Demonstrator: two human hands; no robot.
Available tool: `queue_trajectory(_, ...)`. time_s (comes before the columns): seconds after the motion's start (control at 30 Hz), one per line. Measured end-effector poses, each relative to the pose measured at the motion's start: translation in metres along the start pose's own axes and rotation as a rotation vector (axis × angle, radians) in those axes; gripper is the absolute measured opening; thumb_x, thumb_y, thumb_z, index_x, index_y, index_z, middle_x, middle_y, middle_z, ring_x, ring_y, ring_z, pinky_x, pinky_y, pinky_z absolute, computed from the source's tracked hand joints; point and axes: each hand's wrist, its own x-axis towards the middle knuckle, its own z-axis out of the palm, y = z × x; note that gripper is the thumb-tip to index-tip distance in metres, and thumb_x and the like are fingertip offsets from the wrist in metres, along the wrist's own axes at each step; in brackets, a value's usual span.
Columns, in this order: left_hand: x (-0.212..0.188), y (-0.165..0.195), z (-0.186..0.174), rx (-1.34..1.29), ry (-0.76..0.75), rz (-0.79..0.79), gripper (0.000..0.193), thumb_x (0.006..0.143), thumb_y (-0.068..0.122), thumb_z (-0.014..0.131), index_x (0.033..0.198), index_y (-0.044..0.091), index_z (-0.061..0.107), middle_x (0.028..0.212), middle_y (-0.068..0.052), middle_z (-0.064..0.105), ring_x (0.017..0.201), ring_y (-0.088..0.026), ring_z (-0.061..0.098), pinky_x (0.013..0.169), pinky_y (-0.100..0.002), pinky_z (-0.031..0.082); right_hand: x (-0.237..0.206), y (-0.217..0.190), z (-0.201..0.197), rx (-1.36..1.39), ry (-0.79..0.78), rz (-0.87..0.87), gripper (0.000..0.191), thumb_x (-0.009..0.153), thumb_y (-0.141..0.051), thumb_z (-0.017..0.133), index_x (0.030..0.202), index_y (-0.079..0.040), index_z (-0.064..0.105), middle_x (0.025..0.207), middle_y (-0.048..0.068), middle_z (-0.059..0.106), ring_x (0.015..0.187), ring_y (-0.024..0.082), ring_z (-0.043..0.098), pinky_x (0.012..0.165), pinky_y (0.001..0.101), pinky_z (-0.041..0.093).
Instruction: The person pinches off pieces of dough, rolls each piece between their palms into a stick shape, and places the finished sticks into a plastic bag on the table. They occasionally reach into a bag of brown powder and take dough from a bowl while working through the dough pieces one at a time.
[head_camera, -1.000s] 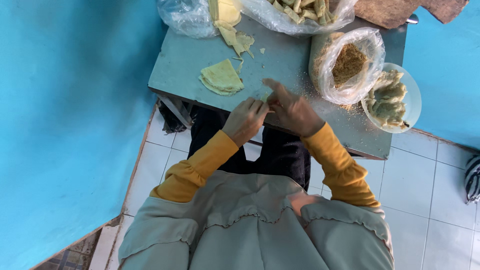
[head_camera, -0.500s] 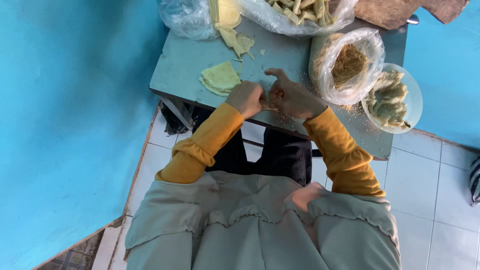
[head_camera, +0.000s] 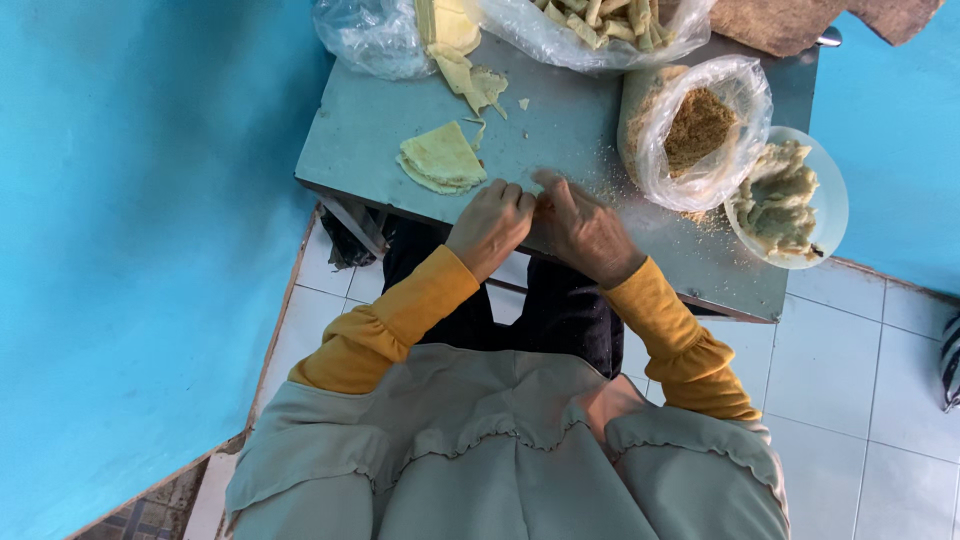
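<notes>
Both hands meet at the near edge of the grey table (head_camera: 380, 130), knuckles up and fingers curled inward. The left hand (head_camera: 490, 225) and the right hand (head_camera: 585, 230) touch at the fingertips, pressed together over something small between them; what that thing is stays hidden under the fingers, so I cannot tell whether either hand actually grips it or only rests on it. Mustard-yellow sleeves (head_camera: 400, 320) run back from both wrists toward the near side.

Just left of the left hand, and a little farther off, lies a stack of folded pale yellow wrappers (head_camera: 440, 160), wedge-shaped. Farther away, torn strips of the same wrapper (head_camera: 470, 80) trail toward the far edge. To the right of the right hand stands an open clear bag of brown crumbs (head_camera: 700, 125), with loose crumbs scattered on the table around its base. Right of that bag sits a white bowl (head_camera: 835, 195) holding a pale greenish filling (head_camera: 780, 195), overhanging the table's right edge. At the far edge, a plastic bag of pale rolled pieces (head_camera: 600, 25) is partly in view
</notes>
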Motion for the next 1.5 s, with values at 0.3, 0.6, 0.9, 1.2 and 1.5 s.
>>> queue_trajectory(0.3,-0.026,0.03,-0.025,0.217,0.068,-0.017,0.03,0.083,0.021,0.063,0.103,0.001,0.072,0.112,-0.012,0.063,0.112,-0.027,0.054,0.107,-0.046,0.042,-0.023,-0.013,0.01,-0.252,0.042,-0.081,0.061,0.092,-0.003,0.069,0.147,0.003,0.044,0.115,0.02,0.07,0.109,0.035,0.069,0.092,0.0426,0.058)
queue_trajectory(0.6,0.019,0.015,-0.017,0.287,0.007,-0.216,0.049,0.087,0.024,0.061,0.131,0.003,0.06,0.144,-0.016,0.054,0.141,-0.033,0.042,0.121,-0.064,0.015,-0.003,-0.02,0.011,-0.49,-0.1,0.041,0.054,0.092,-0.012,0.058,0.142,0.004,0.046,0.142,0.025,0.058,0.138,0.042,0.051,0.118,0.0554,0.03)
queue_trajectory(0.9,-0.014,-0.065,-0.043,-0.26,0.331,-0.537,0.059,0.097,0.001,0.059,0.153,0.0,0.042,0.139,-0.017,0.054,0.127,-0.039,0.049,0.108,-0.056,0.039,0.011,0.01,0.004,-0.117,-0.031,0.095,0.068,0.089,-0.003,0.069,0.152,-0.006,0.046,0.111,0.006,0.073,0.104,0.028,0.064,0.091,0.05,0.05)
queue_trajectory(1.2,-0.003,-0.078,-0.036,-0.612,0.535,-0.636,0.045,0.099,-0.014,0.048,0.14,0.002,0.052,0.135,-0.016,0.052,0.105,-0.027,0.062,0.09,-0.037,0.058,0.073,0.076,-0.023,-0.365,0.176,0.26,0.055,0.094,0.013,0.051,0.147,0.005,0.039,0.114,0.025,0.063,0.062,0.029,0.062,0.048,0.0399,0.054)
queue_trajectory(1.5,-0.025,-0.09,-0.049,-0.578,0.581,-0.574,0.042,0.103,-0.013,0.051,0.141,0.005,0.053,0.139,-0.013,0.051,0.111,-0.028,0.064,0.093,-0.038,0.058,0.108,-0.033,0.063,0.263,0.085,0.098,0.051,0.09,0.002,0.067,0.138,-0.005,0.052,0.093,0.013,0.072,0.084,0.032,0.074,0.076,0.0409,0.058)
